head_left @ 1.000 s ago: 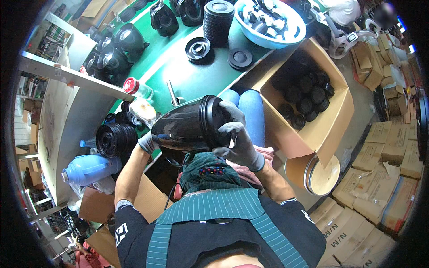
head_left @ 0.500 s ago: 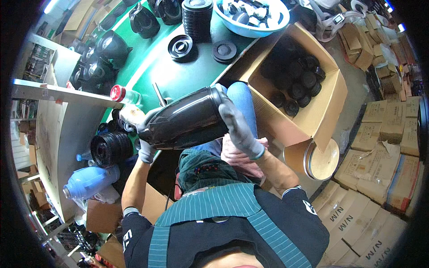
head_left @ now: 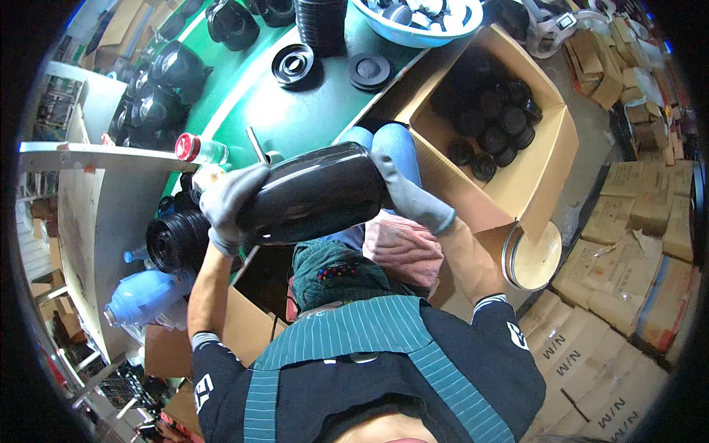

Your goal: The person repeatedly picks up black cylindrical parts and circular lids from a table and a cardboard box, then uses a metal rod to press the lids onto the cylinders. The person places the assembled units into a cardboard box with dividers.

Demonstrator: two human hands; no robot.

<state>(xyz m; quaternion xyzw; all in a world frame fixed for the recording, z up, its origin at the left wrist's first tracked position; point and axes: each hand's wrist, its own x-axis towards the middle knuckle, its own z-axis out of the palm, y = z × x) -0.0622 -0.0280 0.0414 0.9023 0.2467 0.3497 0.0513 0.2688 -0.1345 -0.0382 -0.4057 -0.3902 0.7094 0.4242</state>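
Both gloved hands, left hand (head_left: 229, 203) and right hand (head_left: 410, 196), clasp fingers around the black vessel (head_left: 317, 193).

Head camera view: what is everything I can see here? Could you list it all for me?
Black vessel body: one, glossy black, lying sideways between both hands above the lap.
Green table: one, green, at upper left.
Black round lids: two, black, flat on the table.
Blue basin: one, pale blue, top edge, holding small parts.
Open cardboard box: one, brown, at right, holding black round parts.
Red-capped bottle: one, clear, by the table edge.
Pink cloth: one, on the lap.
Stacked cartons: many, brown, on the floor at right.
Left hand: grey glove, on the vessel's left end.
Right hand: grey glove, on its right end.
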